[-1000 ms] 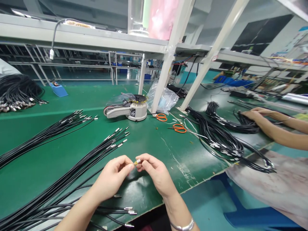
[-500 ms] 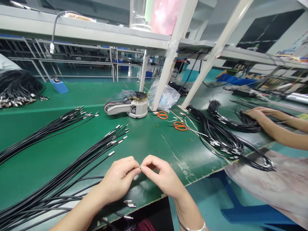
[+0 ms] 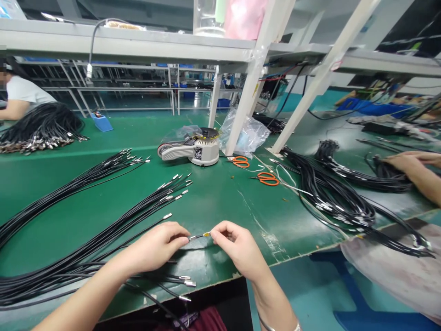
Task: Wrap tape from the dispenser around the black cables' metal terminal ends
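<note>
My left hand (image 3: 160, 246) pinches a thin black cable (image 3: 197, 236) between thumb and fingertips, just above the green table near its front edge. At the cable's other visible end, my right hand (image 3: 237, 246) is closed on the tip, which my fingertips hide. A small yellow band (image 3: 206, 234) shows on the cable right beside my right fingertips. Under and beside my left forearm lie several loose black cables (image 3: 86, 271) with metal plugs. Farther up, a bundle of black cables (image 3: 138, 209) points its silvery connectors toward the table's middle.
A round grey tape dispenser (image 3: 206, 151) stands ahead, with orange-handled scissors (image 3: 268, 179) and another orange pair (image 3: 241, 162) to its right. Coiled cables (image 3: 327, 193) lie at the right, near a co-worker's hands (image 3: 409, 163). White shelf posts (image 3: 250, 87) rise from the table (image 3: 220, 197).
My hands have moved apart, exposing a short length of cable and its yellow band between them. The view has turned left, bringing a person at the far left into sight.
</note>
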Available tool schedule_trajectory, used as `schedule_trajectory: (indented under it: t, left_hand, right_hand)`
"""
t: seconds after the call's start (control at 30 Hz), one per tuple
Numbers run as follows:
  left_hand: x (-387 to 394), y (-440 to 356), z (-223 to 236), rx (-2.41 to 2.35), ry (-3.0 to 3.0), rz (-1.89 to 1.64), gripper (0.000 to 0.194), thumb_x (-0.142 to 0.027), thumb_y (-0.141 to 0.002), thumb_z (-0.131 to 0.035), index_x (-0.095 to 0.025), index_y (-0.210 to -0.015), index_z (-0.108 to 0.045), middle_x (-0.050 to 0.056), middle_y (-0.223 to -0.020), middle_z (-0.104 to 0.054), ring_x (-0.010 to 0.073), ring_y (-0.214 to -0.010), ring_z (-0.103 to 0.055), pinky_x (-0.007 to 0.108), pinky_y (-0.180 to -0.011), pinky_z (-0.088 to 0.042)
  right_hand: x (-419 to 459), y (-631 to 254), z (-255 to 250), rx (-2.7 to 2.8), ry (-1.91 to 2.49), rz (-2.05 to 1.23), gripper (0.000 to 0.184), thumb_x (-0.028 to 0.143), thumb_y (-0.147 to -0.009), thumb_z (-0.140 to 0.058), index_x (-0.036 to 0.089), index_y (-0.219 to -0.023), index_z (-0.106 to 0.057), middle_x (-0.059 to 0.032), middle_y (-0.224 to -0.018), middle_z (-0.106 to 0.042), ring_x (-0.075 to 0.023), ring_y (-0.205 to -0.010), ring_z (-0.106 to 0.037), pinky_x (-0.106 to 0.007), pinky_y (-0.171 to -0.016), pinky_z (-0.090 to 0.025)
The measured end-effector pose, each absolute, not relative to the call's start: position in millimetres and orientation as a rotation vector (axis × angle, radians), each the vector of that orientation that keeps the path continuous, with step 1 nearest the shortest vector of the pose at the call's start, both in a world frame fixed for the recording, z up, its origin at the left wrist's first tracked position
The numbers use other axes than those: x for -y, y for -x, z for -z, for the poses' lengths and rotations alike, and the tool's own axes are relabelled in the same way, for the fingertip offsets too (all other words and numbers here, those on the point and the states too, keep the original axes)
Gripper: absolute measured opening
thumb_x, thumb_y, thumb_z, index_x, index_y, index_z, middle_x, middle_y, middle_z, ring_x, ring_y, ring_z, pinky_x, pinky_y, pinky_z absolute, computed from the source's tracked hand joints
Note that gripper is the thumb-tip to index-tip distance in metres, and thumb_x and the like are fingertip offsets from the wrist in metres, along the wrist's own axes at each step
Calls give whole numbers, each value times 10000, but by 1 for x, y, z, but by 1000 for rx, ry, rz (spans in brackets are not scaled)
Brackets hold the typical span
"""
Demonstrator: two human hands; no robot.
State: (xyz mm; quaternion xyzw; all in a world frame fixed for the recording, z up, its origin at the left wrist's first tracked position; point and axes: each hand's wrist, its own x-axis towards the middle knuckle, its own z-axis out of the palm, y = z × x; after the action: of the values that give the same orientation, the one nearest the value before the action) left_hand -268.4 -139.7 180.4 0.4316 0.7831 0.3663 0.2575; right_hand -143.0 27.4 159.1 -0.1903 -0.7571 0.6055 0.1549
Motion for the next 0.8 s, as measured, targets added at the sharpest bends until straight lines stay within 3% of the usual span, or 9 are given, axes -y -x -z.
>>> schedule_trajectory:
  t: [0.23,0.6,0.8]
  left_hand:
    - [121,251,-177,-2119,-1134,-1033,222,-297,-812,-488,-204,-736,-675,3,-743,-652,153,-723,-566,226,-666,-395]
    - [113,245,-177,-2041,-1076,-1095,222,-299,-790,-491,-185,-698,-659,-10,-710,-626,141,-692,-536,218,-642,-377]
    - [109,245,-172,-1905,-939,-1144,248,-325,-784,-487,-156,-672,-631,-21,-595,-567,116,-558,-469,219,-552,-348]
  right_hand:
    - [-24,139,-161,2139,550,-1751,169,296,-749,-619,168,-639,-625,10,-614,-599,-147,-618,-552,-256,-611,-441]
    - [-30,133,-162,2198,505,-1758,192,302,-762,-607,172,-621,-607,22,-596,-570,-138,-598,-518,-252,-587,-410]
    - [-30,130,-161,2237,418,-1684,174,281,-782,-597,178,-642,-608,13,-627,-571,-144,-622,-518,-252,-591,-407]
